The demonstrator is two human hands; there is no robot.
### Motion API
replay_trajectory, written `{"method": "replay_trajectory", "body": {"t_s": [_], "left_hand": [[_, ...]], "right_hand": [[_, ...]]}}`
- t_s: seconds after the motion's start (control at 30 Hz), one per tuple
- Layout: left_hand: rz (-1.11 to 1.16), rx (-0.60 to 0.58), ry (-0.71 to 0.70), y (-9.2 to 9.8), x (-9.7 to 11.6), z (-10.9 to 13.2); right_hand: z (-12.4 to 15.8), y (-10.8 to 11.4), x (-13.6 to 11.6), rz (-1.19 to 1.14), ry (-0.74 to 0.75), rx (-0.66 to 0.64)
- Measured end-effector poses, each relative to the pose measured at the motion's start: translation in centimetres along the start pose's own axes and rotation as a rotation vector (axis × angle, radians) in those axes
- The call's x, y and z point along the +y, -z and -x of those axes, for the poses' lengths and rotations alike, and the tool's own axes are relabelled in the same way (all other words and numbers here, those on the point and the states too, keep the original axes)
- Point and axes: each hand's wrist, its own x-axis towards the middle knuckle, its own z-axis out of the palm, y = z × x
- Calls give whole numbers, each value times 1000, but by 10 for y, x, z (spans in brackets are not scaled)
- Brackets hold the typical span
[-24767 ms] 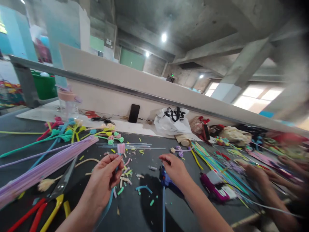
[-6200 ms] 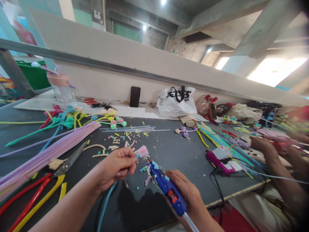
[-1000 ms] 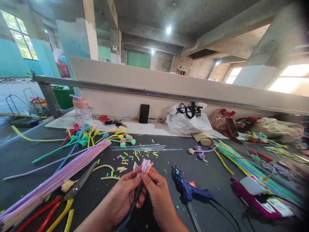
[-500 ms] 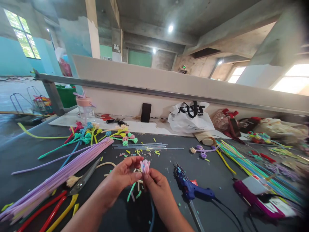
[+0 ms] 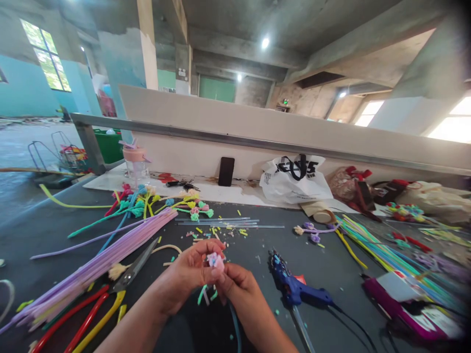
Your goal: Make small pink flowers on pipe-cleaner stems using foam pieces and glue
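Both hands meet over the dark table near its front edge. My left hand [image 5: 191, 272] and my right hand [image 5: 235, 289] pinch a small pink fuzzy flower head [image 5: 213, 260] between their fingertips. A blue pipe-cleaner stem [image 5: 235, 328] runs down from it under my right wrist. A blue glue gun [image 5: 294, 289] lies on the table just to the right of my right hand, untouched. Short coloured pipe-cleaner scraps [image 5: 206, 294] lie under my hands.
A bundle of lilac pipe cleaners [image 5: 99, 264] and scissors with red and yellow handles [image 5: 110, 299] lie at the left. Finished pipe-cleaner flowers [image 5: 154, 203] sit behind. A white bag [image 5: 294, 179], a phone [image 5: 225, 171] and a purple glue gun [image 5: 408, 304] are at the back and right.
The view has swung a little left. My hands have drawn closer to me and lower, still working the pink flower head; the glue gun stays put.
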Motion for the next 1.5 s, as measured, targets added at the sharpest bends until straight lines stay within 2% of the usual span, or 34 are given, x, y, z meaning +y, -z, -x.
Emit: {"method": "replay_trajectory", "body": {"t_s": [0.23,0.33,0.47,0.57,0.77,0.9,1.03,1.2,1.33,1.43,1.5], "left_hand": [[56,-45,15,-1,-1,0],[37,-42,36,-1,-2,-1],[-115,54,10,1,-4,-4],[-185,74,-38,0,-4,-4],[-193,98,-4,-4,-1,-1],[-210,99,-8,-4,-3,-1],[-332,88,-60,-3,-5,-2],[-468,111,-103,-4,-2,-3],[-510,135,-128,-4,1,-3],[-512,147,-137,-4,2,-2],[-496,147,-139,-4,2,-2]], "right_hand": [[-1,2,7,149,67,73],[0,4,13,379,186,198],[2,6,17,621,402,331],[3,6,17,685,460,338],[3,4,15,702,435,317],[3,2,19,669,474,309],[2,2,23,643,510,306],[2,1,21,546,357,327],[1,-1,17,217,149,310],[0,-2,13,-108,40,244],[0,-2,11,-241,-16,211]]}}
